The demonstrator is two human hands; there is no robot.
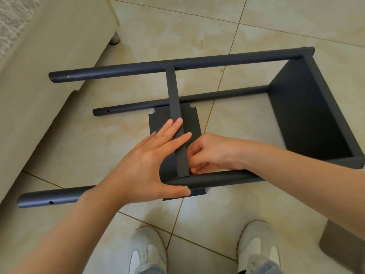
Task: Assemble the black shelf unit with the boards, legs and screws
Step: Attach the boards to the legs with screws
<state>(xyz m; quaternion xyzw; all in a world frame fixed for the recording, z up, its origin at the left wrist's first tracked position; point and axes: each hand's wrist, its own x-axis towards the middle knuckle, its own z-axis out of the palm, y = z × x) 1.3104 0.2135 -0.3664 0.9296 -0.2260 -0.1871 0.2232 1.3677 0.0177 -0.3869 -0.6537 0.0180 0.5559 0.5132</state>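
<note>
- Three black tubes are seen laid horizontally over the tiled floor [276, 26]: a far leg [138, 69], a middle leg [138, 106] and a near leg [55, 195], all joined at their right ends to an end board [308, 119] that is stood on its edge
- An upright board [173, 95] is set crosswise between the far leg and the near leg, with its narrow top edge turned toward the camera
- A flat board [160, 123] with notched corners is laid on the floor beneath the frame, partly hidden by the upright board and the near leg
- The left hand [144, 165] is spread over the top edge of the upright board with straight fingers pressed down, so its grip is released; its thumb is laid along the near leg, touching a small silver screw [186, 187] in the side of that leg
- The right hand [213, 153] is placed against the right face of the upright board, just above the near leg, with its fingers curled; whether its grip is clenched on anything cannot be told, as the fingertips are tucked in
- A small hole is shown near the left end of the near leg and of the middle leg
- Two white shoes [148, 252] are seen at the bottom edge, a cream sofa [39, 76] at the left and a brown box [343, 246] at the lower right
</note>
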